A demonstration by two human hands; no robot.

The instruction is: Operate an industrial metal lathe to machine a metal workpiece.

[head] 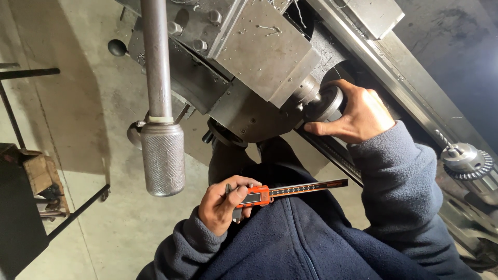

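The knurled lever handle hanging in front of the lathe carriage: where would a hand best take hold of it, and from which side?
Grip the knurled lever handle around its thick cross-hatched end, not the smooth rod above; the knurling is there for grip. Come from its left, floor side, which looks open, since the machine body crowds the right. The left hand holds an orange caliper; the right hand is on a handwheel.

The caliper (pixel 282 192) has a glossy orange plastic body and a dark, matt metal beam, and the sleeves and front of the fleece jacket (pixel 311 243) are soft, napped navy cloth. The lathe carriage (pixel 259 52) is dull grey metal, scuffed and speckled, while the long lever (pixel 156 57) is smooth steel ending in a rough knurled grip (pixel 163 158). The drill chuck (pixel 467 161) is brighter metal with toothed edges, and the floor (pixel 93 103) is matt, stained concrete.
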